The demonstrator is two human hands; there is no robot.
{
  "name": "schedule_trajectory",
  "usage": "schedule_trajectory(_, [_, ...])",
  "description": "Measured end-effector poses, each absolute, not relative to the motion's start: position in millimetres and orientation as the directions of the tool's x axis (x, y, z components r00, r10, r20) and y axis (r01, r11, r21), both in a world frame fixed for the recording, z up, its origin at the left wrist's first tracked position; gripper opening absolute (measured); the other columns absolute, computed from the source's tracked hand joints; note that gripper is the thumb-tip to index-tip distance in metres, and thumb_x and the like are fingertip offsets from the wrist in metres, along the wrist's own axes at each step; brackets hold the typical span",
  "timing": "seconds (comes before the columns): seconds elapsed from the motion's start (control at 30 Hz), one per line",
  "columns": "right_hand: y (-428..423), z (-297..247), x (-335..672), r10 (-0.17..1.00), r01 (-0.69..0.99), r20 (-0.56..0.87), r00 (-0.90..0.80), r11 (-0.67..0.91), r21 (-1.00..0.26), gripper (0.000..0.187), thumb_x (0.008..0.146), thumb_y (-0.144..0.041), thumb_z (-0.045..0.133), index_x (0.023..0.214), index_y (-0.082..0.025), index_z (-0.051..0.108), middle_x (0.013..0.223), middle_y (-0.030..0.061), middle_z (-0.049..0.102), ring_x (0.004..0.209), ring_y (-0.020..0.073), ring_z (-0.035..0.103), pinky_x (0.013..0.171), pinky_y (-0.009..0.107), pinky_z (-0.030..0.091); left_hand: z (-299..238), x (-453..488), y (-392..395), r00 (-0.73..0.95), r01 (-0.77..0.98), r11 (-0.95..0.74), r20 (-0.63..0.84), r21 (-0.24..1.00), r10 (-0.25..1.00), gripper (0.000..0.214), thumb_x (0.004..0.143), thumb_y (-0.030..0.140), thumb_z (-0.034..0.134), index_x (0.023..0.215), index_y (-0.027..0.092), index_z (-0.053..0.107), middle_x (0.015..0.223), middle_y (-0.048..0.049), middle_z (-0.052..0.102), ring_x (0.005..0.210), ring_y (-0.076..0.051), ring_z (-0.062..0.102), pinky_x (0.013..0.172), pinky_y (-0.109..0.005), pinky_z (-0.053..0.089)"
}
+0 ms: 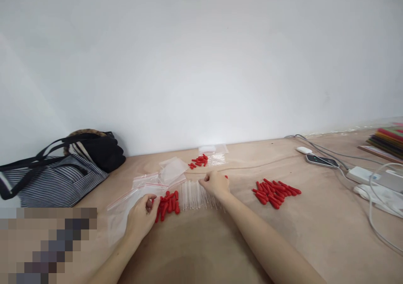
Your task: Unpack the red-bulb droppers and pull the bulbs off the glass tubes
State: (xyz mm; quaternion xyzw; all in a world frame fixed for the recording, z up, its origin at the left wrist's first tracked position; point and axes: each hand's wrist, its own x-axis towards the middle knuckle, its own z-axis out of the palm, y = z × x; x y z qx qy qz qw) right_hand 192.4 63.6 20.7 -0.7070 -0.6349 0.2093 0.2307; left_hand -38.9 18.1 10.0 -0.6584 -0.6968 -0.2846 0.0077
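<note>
My left hand (142, 217) rests on the table with its fingers curled at a small pile of red caps (168, 203), touching the nearest ones. My right hand (215, 183) lies with bent fingers on a row of clear thin tubes (195, 196) spread side by side. What the fingers of either hand pinch is too small to make out. A larger heap of red caps (275, 189) lies to the right, and a smaller one (199, 161) sits farther back beside more clear tubes (217, 159).
Clear zip bags with red seals (138, 189) lie under and left of my left hand. A striped bag with black straps (53, 175) stands at the left. At right are a phone (321, 161), white chargers and cables (371, 183), and stacked coloured sheets (388, 140).
</note>
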Motion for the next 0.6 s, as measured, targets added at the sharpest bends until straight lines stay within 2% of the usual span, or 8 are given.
schedule_trajectory(0.1, [60.1,18.1,222.4,0.990,0.794,-0.001,0.139,-0.112,-0.598,0.020,0.071,-0.039,0.050,0.072,-0.022,0.061,0.079,0.0026,0.066,0.078,0.0189,0.059,0.062,0.027,0.037,7.5,-39.6,18.2,-0.147,0.921,-0.042,0.444,0.388,0.884,0.033,0.073,0.045,0.037,0.076,0.018,0.056,0.062,-0.0009,0.053,0.058,-0.017,0.053,0.054,-0.025,0.040])
schedule_trajectory(0.27, [47.9,6.6,263.9,0.989,0.793,-0.049,0.137,-0.139,-0.594,0.021,0.062,-0.040,0.060,0.064,-0.019,0.061,0.069,0.0037,0.063,0.068,0.0178,0.058,0.055,0.025,0.035,1.2,-40.5,18.5,-0.078,0.961,-0.098,0.595,0.257,0.800,0.035,0.077,0.043,0.036,0.078,0.017,0.060,0.068,-0.0044,0.053,0.067,-0.020,0.052,0.063,-0.030,0.040])
schedule_trajectory(0.4, [43.3,0.2,271.3,0.986,0.785,-0.087,0.143,-0.167,-0.597,0.020,0.060,-0.037,0.061,0.054,-0.018,0.059,0.059,0.0032,0.060,0.058,0.0166,0.056,0.050,0.024,0.034,0.5,-35.0,14.5,-0.046,0.974,-0.117,0.669,0.197,0.742,0.032,0.076,0.043,0.041,0.079,0.018,0.061,0.075,-0.0062,0.056,0.071,-0.022,0.052,0.065,-0.032,0.039])
schedule_trajectory(0.6, [48.5,-1.6,270.3,0.984,0.739,-0.075,0.160,-0.170,-0.651,0.016,0.056,-0.030,0.061,0.048,-0.018,0.056,0.050,0.0031,0.057,0.049,0.0164,0.053,0.046,0.025,0.034,4.6,-5.6,-0.3,0.154,0.947,-0.312,0.741,0.078,0.654,0.022,0.076,0.035,0.047,0.073,0.020,0.062,0.075,-0.0061,0.058,0.071,-0.021,0.052,0.067,-0.032,0.038])
